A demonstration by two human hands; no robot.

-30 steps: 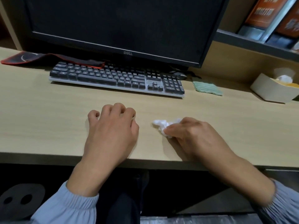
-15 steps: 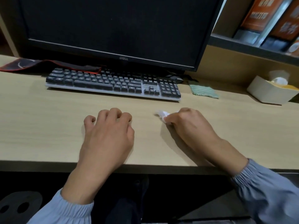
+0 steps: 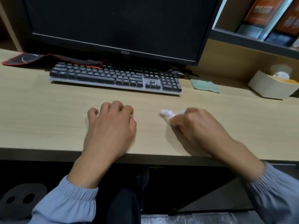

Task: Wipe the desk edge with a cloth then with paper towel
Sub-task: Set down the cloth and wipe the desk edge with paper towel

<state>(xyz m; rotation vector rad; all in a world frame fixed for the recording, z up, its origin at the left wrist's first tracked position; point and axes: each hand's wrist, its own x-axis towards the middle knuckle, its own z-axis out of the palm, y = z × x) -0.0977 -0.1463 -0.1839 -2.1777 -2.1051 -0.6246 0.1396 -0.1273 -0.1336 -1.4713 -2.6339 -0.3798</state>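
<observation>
My right hand grips a crumpled white paper towel and holds it against the light wooden desk, a little in from the front edge. The wad sticks out to the left of my fingers. My left hand rests on the desk to the left of it, its fingers curled and holding nothing. A folded green cloth lies flat on the desk behind, to the right of the keyboard, apart from both hands.
A dark keyboard lies under a black monitor. A red-edged mouse pad lies at the back left, with a mouse behind the keyboard's right end. A white tissue box stands at the right under a bookshelf.
My right hand slid the paper towel away from me, then back to the right; it looks blurred now. My left hand stayed where it was.
</observation>
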